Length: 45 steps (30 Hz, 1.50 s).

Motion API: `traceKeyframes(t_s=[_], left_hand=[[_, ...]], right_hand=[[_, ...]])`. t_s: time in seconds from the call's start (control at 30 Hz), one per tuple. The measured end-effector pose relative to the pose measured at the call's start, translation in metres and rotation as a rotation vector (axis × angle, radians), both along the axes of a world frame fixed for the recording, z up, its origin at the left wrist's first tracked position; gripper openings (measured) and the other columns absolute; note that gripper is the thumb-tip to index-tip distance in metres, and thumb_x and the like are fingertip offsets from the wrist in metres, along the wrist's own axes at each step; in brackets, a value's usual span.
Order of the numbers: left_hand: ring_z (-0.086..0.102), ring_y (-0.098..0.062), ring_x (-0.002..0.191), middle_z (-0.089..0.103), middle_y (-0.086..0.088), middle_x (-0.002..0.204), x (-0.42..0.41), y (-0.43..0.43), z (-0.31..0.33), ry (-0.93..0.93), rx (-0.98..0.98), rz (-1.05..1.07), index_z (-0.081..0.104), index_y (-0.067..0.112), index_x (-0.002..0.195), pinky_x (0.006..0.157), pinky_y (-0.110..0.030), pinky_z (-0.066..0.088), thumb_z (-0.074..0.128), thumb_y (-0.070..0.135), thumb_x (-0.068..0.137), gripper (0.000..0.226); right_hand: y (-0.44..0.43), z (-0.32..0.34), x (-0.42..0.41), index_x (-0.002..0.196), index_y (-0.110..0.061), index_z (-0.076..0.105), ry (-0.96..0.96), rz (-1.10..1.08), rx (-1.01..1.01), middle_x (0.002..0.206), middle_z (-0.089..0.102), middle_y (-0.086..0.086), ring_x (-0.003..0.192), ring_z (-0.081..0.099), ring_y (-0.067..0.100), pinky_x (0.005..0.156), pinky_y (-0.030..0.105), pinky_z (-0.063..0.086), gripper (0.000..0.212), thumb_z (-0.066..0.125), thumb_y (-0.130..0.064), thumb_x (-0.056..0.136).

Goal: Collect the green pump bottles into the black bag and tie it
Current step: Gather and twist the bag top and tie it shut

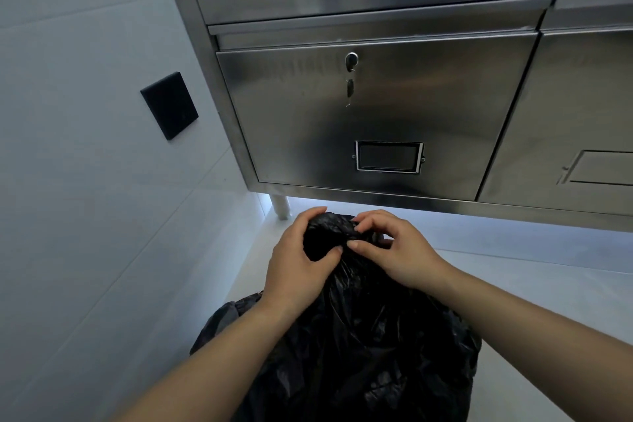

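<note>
Left hand (294,267) and right hand (394,250) each grip and pinch the black bag's (359,346) gathered neck.

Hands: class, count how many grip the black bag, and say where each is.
2. The left hand grips the left of the bag at its gathered neck; the right hand pinches the right side. No others show.

Stainless steel cabinet (376,10) fills the upper frame. Its left door (291,106) has a round lock (351,59) near the top edge, with a small dark key (349,88) hanging just below it, and a framed label holder (388,156) lower down. Second door (565,96) to the right, with a recessed panel (603,168). Round cabinet leg (281,207) underneath, standing on pale floor (513,250). Black square wall plate (169,105) on the light tiled wall (68,181), left of the cabinet.
</note>
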<state>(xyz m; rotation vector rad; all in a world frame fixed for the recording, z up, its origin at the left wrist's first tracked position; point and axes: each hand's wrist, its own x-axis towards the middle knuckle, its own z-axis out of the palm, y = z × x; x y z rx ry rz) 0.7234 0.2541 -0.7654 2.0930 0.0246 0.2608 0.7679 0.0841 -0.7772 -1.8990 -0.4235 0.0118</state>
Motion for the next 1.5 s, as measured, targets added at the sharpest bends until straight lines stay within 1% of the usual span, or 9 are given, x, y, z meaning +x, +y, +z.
traceKeyframes(t_s=[0.17, 0.33, 0.43, 0.63, 0.8, 1.1, 1.23, 1.4, 1.5], left_hand=[[0.051, 0.002, 0.115, 0.053, 0.024, 0.121, 0.001, -0.003, 0.006, -0.080, -0.006, -0.101, 0.051, 0.049, 0.123, 0.097, -0.026, 0.045, 0.065, 0.043, 0.080, 0.045], [0.067, 0.002, 0.086, 0.074, 0.019, 0.089, 0.005, -0.009, 0.017, 0.075, -0.328, -0.023, 0.075, 0.035, 0.082, 0.073, -0.009, 0.049, 0.058, 0.043, 0.087, 0.020], [0.068, 0.000, 0.079, 0.073, 0.022, 0.081, 0.008, -0.011, 0.015, 0.127, -0.357, 0.042, 0.076, 0.022, 0.072, 0.076, -0.016, 0.050, 0.072, 0.032, 0.079, 0.013], [0.069, -0.001, 0.081, 0.069, 0.015, 0.096, 0.008, -0.009, 0.007, 0.082, -0.297, 0.019, 0.066, 0.033, 0.094, 0.069, -0.012, 0.052, 0.080, 0.023, 0.070, 0.029], [0.064, 0.007, 0.085, 0.065, 0.027, 0.094, 0.007, -0.006, -0.001, 0.053, -0.230, -0.044, 0.061, 0.046, 0.093, 0.063, -0.006, 0.047, 0.080, 0.026, 0.070, 0.036], [0.065, -0.020, 0.101, 0.065, 0.010, 0.106, -0.008, 0.013, -0.029, 0.125, -0.143, -0.068, 0.059, 0.040, 0.091, 0.091, -0.038, 0.051, 0.079, 0.012, 0.072, 0.039], [0.068, -0.020, 0.092, 0.063, 0.012, 0.104, -0.012, 0.021, -0.034, 0.185, -0.156, -0.046, 0.059, 0.040, 0.093, 0.082, -0.028, 0.054, 0.078, 0.012, 0.072, 0.040], [0.066, -0.013, 0.101, 0.069, 0.008, 0.106, -0.019, 0.028, -0.036, 0.267, -0.150, -0.120, 0.065, 0.033, 0.098, 0.091, -0.029, 0.051, 0.072, 0.027, 0.080, 0.020], [0.051, 0.008, 0.108, 0.055, 0.022, 0.117, -0.027, 0.029, -0.039, 0.264, 0.056, -0.169, 0.056, 0.047, 0.110, 0.090, -0.013, 0.040, 0.073, 0.061, 0.060, 0.055]], right_hand=[[-0.006, 0.001, 0.003, 0.076, -0.028, 0.059, 0.014, -0.076, 0.065, 0.087, 0.068, -0.012, 0.084, 0.065, 0.002, 0.071, 0.010, 0.046, 0.011, 0.068, -0.027, 0.082], [-0.007, 0.004, 0.002, 0.075, -0.027, 0.056, 0.017, -0.065, 0.133, 0.077, 0.066, -0.014, 0.078, 0.065, 0.006, 0.065, 0.008, 0.044, 0.014, 0.062, -0.023, 0.087], [-0.004, 0.005, -0.001, 0.076, -0.028, 0.056, 0.031, -0.054, 0.158, 0.073, 0.065, -0.013, 0.074, 0.063, 0.008, 0.067, 0.018, 0.048, 0.015, 0.059, -0.023, 0.090], [-0.010, 0.004, -0.002, 0.091, -0.031, 0.060, 0.031, -0.012, 0.101, 0.094, 0.065, -0.016, 0.089, 0.062, -0.002, 0.076, 0.009, 0.044, 0.010, 0.061, -0.021, 0.089], [-0.014, -0.003, -0.004, 0.128, -0.042, 0.047, 0.042, 0.172, -0.023, 0.127, 0.051, -0.026, 0.114, 0.046, -0.016, 0.093, 0.004, 0.035, 0.045, 0.061, -0.023, 0.089], [-0.001, -0.020, -0.017, 0.106, -0.033, 0.064, -0.159, 0.274, -0.258, 0.103, 0.068, -0.011, 0.097, 0.058, 0.002, 0.082, 0.009, 0.040, 0.024, 0.068, -0.033, 0.082], [0.009, -0.028, -0.018, 0.103, -0.029, 0.065, -0.186, 0.295, -0.310, 0.099, 0.067, -0.008, 0.091, 0.056, 0.003, 0.076, 0.004, 0.034, 0.024, 0.070, -0.033, 0.080], [0.007, -0.033, -0.015, 0.087, -0.027, 0.065, -0.155, 0.225, -0.287, 0.087, 0.069, -0.010, 0.083, 0.060, 0.004, 0.069, 0.008, 0.038, 0.012, 0.072, -0.032, 0.078], [0.007, -0.035, -0.013, 0.084, -0.026, 0.067, -0.111, 0.160, -0.231, 0.082, 0.068, -0.014, 0.082, 0.060, 0.001, 0.074, 0.012, 0.042, 0.009, 0.073, -0.029, 0.078]])
